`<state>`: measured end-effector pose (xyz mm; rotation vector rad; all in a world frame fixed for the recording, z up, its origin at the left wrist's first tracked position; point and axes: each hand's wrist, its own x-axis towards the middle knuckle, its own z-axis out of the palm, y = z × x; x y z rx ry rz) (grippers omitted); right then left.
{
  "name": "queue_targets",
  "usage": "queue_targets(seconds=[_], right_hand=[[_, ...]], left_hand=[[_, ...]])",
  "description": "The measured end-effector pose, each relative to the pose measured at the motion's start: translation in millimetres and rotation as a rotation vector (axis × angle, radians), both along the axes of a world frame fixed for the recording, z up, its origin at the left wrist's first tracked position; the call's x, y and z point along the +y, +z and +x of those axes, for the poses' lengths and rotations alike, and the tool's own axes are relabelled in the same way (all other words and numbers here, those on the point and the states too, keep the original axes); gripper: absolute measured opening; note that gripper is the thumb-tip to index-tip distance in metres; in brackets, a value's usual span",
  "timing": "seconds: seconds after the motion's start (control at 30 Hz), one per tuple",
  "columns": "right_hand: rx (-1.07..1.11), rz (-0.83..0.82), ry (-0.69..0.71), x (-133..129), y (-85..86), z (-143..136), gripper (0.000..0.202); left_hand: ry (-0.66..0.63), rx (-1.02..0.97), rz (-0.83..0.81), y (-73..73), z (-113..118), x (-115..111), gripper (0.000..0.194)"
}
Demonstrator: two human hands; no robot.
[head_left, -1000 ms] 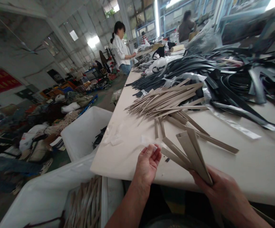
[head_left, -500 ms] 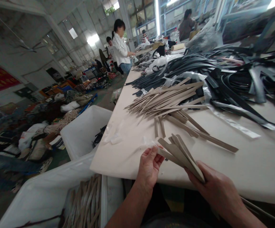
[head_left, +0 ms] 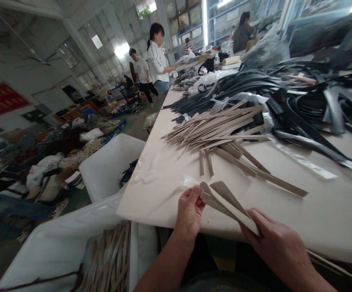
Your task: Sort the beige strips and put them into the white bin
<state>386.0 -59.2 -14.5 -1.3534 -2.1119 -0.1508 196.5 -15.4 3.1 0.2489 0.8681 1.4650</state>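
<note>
My right hand (head_left: 273, 245) grips a small bundle of tan strips (head_left: 227, 202) near the table's front edge, their ends fanning toward the left. My left hand (head_left: 189, 213) pinches the tip of one strip in that bundle with thumb and fingers. Behind them on the white table (head_left: 163, 178) lies a large fanned pile of the same tan strips (head_left: 215, 127), with a few loose ones trailing toward my hands.
Heaps of black straps (head_left: 285, 93) cover the table's far right. A white bin (head_left: 109, 168) stands left of the table, and a nearer bin (head_left: 66, 247) holds tan strips. Other people stand farther down the table; clutter fills the floor at left.
My right hand has lowered the bundle and tilted it leftward. My left hand, empty a second ago, has closed its fingers on a strip's tip.
</note>
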Motion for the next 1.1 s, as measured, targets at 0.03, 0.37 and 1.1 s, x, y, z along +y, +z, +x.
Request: queue_targets(seconds=[0.03, 0.37, 1.1], right_hand=[[-0.003, -0.003, -0.011, 0.4, 1.2, -0.3, 0.017], [0.225, -0.278, -0.078, 9.6, 11.7, -7.1, 0.027], [0.756, -0.881, 0.064, 29.2, 10.2, -28.0, 0.048]], left_hand=[[-0.016, 0.005, -0.001, 0.6, -0.6, -0.8, 0.034], [-0.072, 0.140, -0.028, 1.6, 6.0, -8.5, 0.039], [0.001, 0.359, 0.223, 15.6, -3.2, 1.3, 0.037]])
